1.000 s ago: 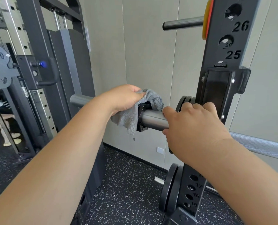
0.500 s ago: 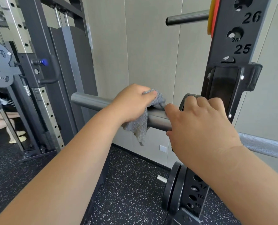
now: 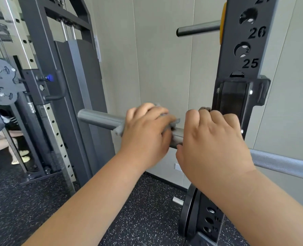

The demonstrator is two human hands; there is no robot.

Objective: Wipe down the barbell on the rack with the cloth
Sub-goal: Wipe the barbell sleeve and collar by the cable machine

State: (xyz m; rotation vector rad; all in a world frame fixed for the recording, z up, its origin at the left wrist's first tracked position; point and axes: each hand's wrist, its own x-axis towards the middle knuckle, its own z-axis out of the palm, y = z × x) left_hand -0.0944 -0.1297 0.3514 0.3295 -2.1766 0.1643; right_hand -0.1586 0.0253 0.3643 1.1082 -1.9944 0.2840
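Grey wall behind rack. My left hand clamps cloth around barbell; right hand grips bare sleeve. I advise firm, full-length strokes.

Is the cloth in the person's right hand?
No, the grey cloth is wrapped under the left hand on the barbell sleeve; the right hand holds none.

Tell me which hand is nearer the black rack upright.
Right. The right hand grips the barbell just beside the rack upright; the left hand, holding the cloth, sits farther along the sleeve.
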